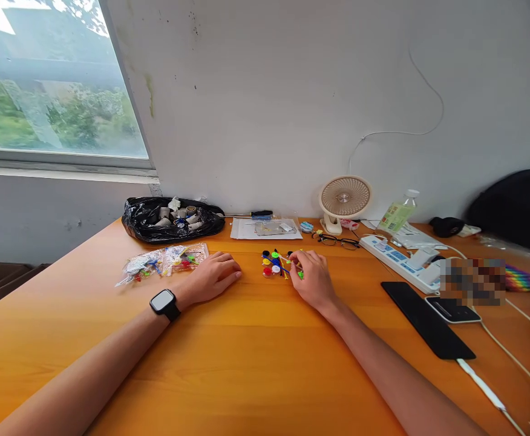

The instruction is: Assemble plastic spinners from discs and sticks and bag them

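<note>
a white wall (265, 91), flecked with dark specks and a greenish-yellow stain (149, 95), rises behind an orange-brown wood-grain table (256, 375). at upper left, a grey-framed window (56, 79) above a pale sill (65, 174) shows green foliage (83, 121) and lets in bright daylight, which leaves a soft sheen on the tabletop.

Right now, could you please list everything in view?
window: one, grey, left
wall: one, white, back
table: one, orange, below
bag: one, black, back left
packets: at least two, clear, left
small pieces: several, multicoloured, centre
papers: uncounted, white, back
screwdriver: one, dark, back
fan: one, beige, back
glasses: one, dark, before fan
bottle: one, clear, right
power strip: one, white-blue, right
flat slab: one, black, right
cables: several, white, right
clutter: uncounted, partly blurred, far right
watch: one, black, left
left hand: one, bare, beside packets
right hand: one, bare, at small pieces
</note>
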A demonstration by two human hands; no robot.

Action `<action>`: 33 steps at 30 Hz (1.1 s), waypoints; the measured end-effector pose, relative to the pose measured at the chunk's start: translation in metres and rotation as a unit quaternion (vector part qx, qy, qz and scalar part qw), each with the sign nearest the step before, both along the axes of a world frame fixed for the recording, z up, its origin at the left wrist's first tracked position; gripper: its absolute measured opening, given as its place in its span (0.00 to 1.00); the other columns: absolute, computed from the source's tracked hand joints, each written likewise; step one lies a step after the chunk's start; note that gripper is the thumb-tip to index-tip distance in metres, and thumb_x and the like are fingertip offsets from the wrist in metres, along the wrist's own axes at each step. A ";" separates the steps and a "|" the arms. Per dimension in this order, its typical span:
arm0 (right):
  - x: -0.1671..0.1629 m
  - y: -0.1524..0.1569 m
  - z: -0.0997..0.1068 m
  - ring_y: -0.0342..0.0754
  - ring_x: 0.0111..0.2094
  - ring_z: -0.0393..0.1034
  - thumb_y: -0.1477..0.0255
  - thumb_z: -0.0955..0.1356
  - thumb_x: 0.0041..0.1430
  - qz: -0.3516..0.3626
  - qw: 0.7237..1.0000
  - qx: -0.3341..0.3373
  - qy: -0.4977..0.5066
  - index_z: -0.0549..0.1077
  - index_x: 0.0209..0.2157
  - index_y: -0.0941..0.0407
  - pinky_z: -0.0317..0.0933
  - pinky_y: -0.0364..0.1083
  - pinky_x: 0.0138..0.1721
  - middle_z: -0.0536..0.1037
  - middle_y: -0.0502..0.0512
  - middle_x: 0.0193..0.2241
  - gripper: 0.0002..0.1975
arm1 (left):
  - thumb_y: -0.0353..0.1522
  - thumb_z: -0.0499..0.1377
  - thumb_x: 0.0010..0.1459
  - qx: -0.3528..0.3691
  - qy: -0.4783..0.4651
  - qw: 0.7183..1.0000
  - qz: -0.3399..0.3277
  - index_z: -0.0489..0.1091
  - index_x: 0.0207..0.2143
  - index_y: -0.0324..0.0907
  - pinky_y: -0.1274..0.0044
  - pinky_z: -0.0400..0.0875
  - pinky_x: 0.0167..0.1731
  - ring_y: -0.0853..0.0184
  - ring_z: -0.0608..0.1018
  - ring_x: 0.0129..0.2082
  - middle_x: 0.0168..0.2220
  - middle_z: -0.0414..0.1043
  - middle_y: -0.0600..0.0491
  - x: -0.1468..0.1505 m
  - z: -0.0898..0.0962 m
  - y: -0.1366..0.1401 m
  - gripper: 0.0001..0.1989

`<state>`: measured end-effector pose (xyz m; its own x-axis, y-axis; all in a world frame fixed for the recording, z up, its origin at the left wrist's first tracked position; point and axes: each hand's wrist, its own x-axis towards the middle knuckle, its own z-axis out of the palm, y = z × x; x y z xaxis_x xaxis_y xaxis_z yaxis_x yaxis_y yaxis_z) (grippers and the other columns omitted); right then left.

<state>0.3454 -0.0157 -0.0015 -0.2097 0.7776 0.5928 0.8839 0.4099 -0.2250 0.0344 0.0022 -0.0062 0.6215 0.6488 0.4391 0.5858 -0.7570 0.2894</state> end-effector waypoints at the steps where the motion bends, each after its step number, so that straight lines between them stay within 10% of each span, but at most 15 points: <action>1: 0.000 -0.001 0.001 0.53 0.44 0.72 0.78 0.66 0.63 0.000 1.000 0.004 -0.002 0.73 0.40 0.55 0.54 0.51 0.49 0.82 0.55 0.38 0.06 | 0.38 0.54 0.74 0.000 -0.001 1.000 0.000 0.76 0.46 0.46 0.69 0.71 0.48 0.60 0.77 0.44 0.42 0.76 0.49 0.000 0.000 0.000 0.11; 21: 0.009 0.000 0.008 0.53 0.45 0.74 0.78 0.60 0.70 0.132 0.988 -0.032 0.068 0.72 0.46 0.54 0.58 0.50 0.46 0.79 0.57 0.44 0.12 | 0.39 0.52 0.75 -0.007 0.015 1.000 0.006 0.75 0.46 0.46 0.67 0.71 0.49 0.60 0.76 0.45 0.43 0.76 0.48 0.001 0.003 -0.001 0.13; 33: 0.017 -0.002 0.021 0.53 0.40 0.73 0.70 0.66 0.66 0.004 0.998 -0.066 -0.018 0.73 0.40 0.55 0.56 0.48 0.41 0.82 0.56 0.38 0.05 | 0.40 0.52 0.74 -0.002 -0.004 1.000 0.001 0.76 0.46 0.46 0.67 0.72 0.48 0.60 0.77 0.44 0.42 0.76 0.48 0.001 0.002 -0.002 0.14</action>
<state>0.3621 -0.0181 0.0199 -0.2365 0.8467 0.4766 0.8890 0.3865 -0.2455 0.0353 0.0005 -0.0043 0.6171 0.6513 0.4416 0.5849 -0.7551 0.2963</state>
